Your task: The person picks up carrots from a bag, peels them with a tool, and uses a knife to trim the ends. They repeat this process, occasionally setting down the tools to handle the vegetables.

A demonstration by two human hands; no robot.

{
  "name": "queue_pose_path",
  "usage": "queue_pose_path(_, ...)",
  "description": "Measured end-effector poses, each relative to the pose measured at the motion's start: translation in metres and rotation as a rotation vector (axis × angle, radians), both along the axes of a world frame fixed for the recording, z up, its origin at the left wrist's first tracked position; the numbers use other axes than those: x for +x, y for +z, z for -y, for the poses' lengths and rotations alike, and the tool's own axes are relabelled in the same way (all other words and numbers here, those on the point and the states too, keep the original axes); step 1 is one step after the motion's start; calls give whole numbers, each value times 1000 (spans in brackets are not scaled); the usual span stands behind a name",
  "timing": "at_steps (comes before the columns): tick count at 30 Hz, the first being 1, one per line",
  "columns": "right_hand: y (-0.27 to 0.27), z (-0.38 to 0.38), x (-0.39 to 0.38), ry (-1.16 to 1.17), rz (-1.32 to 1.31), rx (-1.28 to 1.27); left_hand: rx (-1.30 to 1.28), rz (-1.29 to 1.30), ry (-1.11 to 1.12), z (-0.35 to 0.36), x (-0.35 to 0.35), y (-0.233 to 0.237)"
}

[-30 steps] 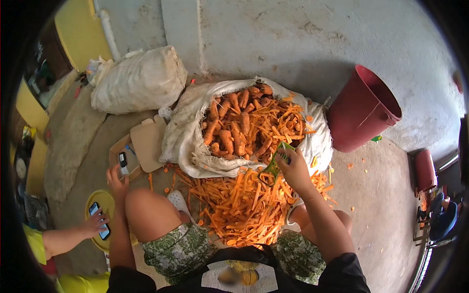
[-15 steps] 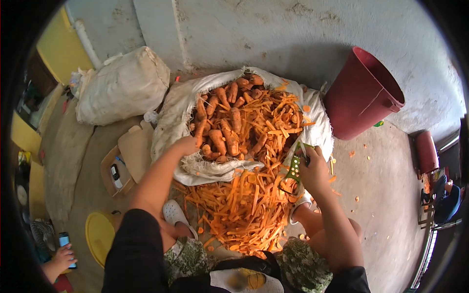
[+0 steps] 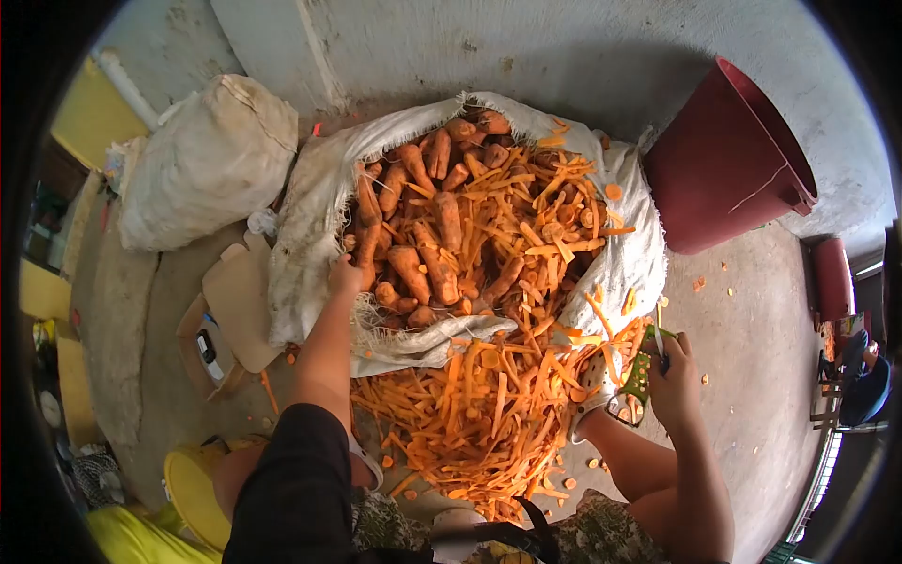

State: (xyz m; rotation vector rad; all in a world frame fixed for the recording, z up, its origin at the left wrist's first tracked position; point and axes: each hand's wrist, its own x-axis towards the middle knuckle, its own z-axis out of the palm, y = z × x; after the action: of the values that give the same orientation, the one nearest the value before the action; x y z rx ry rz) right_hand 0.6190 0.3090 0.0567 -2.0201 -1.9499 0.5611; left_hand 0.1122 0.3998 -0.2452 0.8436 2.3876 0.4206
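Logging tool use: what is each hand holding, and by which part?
Right hand grips a green peeler by one end; left hand rests on the carrots, hold unclear.

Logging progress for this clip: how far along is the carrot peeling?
Done: a big heap of peelings lies before the sack. In hand: the right hand holds the green peeler; the left hand reaches into the sack. Remaining: many whole carrots lie there.
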Motion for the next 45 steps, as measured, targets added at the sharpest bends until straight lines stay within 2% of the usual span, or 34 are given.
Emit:
queue_pose_path(1,-4,-1,4,1,1,-6,-6,1,1,-1,-4,-7)
queue_pose_path(2,-6,-4,7,6,-17,0,76,-126,-120,-3,-10,-12)
queue_pose_path(3,-9,-2,10,10,-34,0,153,-252,-244,0,-10,-3)
queue_pose_path(4,-15,-2,13,30,-32,23,148,-249,-248,-1,-8,12)
queue_pose_path(6,-16,-2,10,2,-23,-6,45,-345,-540,-13,-5,39)
queue_pose_path(7,-16,-2,9,-20,-16,-30,46,-343,-541,-20,-7,35)
queue_pose_path(9,-17,-2,7,-20,-19,-45,-156,-509,-740,-29,-8,32)
queue_pose_path(10,-17,-2,6,-19,-25,-53,-155,-506,-742,-34,-6,33)
queue_pose_path(12,-16,-3,2,-18,-33,-60,-386,-628,-775,-40,-1,39)
queue_pose_path(13,-15,-3,1,-16,-44,-65,-384,-628,-775,-40,-1,36)
queue_pose_path(15,-14,-4,0,-14,-32,-70,-512,-616,-675,-31,-4,27)
queue_pose_path(19,-13,0,1,26,-36,-25,-526,-626,-602,3,-13,15)
queue_pose_path(21,-8,2,0,7,-59,-35,-379,-303,-276,14,-16,17)
queue_pose_path(22,-7,2,-2,-7,-85,-46,-381,-302,-270,16,-17,18)
queue_pose_path(24,-7,3,-3,-10,-76,-55,-287,-28,-42,9,-22,21)
queue_pose_path(26,-10,4,-2,-15,-63,-69,-283,16,-17,5,-23,22)
queue_pose_path(28,-19,6,1,25,-60,22,-281,61,6,2,-26,16)
queue_pose_path(31,-24,2,4,13,-61,11,-387,-36,-111,-10,-32,-15)
queue_pose_path(33,-21,-2,2,4,-60,7,-322,-31,110,-18,-36,-36)
queue_pose_path(35,-24,3,-6,-7,-81,-15,-311,-41,222,-20,-62,-83)
queue_pose_path(36,-22,1,-7,14,-74,-22,-272,35,242,-19,-46,-52)
queue_pose_path(37,-20,1,-6,31,-65,-33,-271,39,241,-15,-48,-54)
queue_pose_path(39,-15,0,-11,31,-96,1,97,650,415,1,-59,-52)
queue_pose_path(40,-10,1,-11,33,-102,-27,18,678,360,7,-37,0)
queue_pose_path(42,0,2,-14,26,-115,-29,30,770,273,19,-14,66)
queue_pose_path(43,2,4,-15,27,-120,-18,37,857,191,23,-11,83)
queue_pose_path(44,5,5,-16,43,-116,-9,135,1038,115,26,-22,79)
queue_pose_path(45,8,7,-17,58,-111,4,149,1030,109,27,-19,96)
